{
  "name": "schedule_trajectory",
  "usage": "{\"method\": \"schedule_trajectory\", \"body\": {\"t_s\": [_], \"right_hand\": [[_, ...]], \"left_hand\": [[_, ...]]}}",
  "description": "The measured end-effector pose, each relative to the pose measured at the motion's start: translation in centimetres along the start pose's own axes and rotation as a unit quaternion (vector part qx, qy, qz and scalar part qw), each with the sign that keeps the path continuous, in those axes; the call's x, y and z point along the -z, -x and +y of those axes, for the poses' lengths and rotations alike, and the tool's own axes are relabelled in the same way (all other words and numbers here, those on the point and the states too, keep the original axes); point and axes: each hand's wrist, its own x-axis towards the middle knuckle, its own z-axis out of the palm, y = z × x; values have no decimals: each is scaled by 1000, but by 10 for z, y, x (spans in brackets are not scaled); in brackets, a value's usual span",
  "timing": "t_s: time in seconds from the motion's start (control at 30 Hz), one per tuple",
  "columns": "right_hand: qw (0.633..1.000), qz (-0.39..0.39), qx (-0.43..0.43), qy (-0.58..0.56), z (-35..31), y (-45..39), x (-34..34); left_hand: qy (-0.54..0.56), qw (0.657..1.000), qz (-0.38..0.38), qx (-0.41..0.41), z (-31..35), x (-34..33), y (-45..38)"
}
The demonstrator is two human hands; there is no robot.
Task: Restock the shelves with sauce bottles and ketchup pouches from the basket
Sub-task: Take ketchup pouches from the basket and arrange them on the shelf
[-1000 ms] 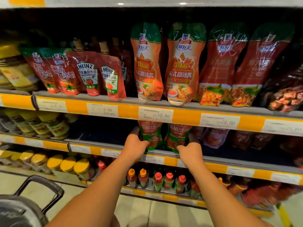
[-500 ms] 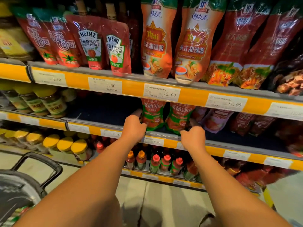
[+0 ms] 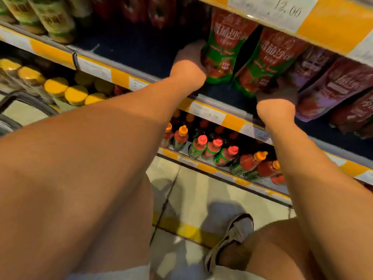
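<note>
Green and red plastic pouches are standing side by side on the middle shelf (image 3: pixel 203 99), and a person is reaching into that shelf with both bare arms. Only the head camera is showing this, looking steeply down along the forearms.

The left hand (image 3: pixel 188 66) is wrapping around the left edge of the left pouch (image 3: pixel 225 51), with the fingers going behind it out of sight. The right hand (image 3: pixel 277 100) is pressing at the lower right corner of the right pouch (image 3: pixel 268 61); I cannot tell whether its fingers are curling round the pouch or only touching it, because the wrist is hiding them.

Both pouches are standing with their long axis running up and down, tops leaning back under the shelf above, where a price tag (image 3: pixel 282 10) is reading 12.00. Each pouch is lying straight ahead of its own hand, so neither hand is nearer than the other; each is already at its pouch. Darker purple pouches (image 3: pixel 331 85) are crowding just beside the right pouch, while the shelf is lying bare to the left of the left hand.

On the lowest shelf, small sauce bottles (image 3: pixel 210 148) with red and orange caps are lining up. Yellow-lidded jars (image 3: pixel 66 91) are sitting further left. A dark basket handle (image 3: pixel 28 102) is showing at the left edge, near the floor.
</note>
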Motion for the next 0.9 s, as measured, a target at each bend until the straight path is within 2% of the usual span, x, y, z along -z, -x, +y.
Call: {"method": "schedule_trajectory", "body": {"t_s": [0.03, 0.13, 0.2, 0.37, 0.43, 0.5, 0.67, 0.8, 0.9], "right_hand": [[1000, 27, 1, 1, -1, -5, 0], [988, 114, -18, -100, -9, -7, 10], [984, 125, -12, -127, -7, -9, 10], [986, 119, -19, -114, -6, -15, 17], [977, 130, -17, -168, -11, -15, 19], [953, 151, -28, -261, -17, -17, 18], [859, 93, -87, -496, -31, -17, 13], [813, 102, -99, -564, -36, -24, 8], [811, 98, -88, -571, -37, -27, 3]], "left_hand": [[3, 1000, 4, 8, -3, -3, -6], [6, 999, 30, 13, -6, -6, -16], [8, 999, 44, 4, -8, -8, -22], [-1, 997, 77, -4, -15, -19, -38], [-33, 994, 99, 0, -15, -22, -43], [-59, 992, 111, -1, -13, -25, -46], [28, 993, 110, -11, -8, -31, -48], [48, 992, 115, -22, -6, -38, -53], [70, 989, 131, -26, -5, -45, -58]]}}
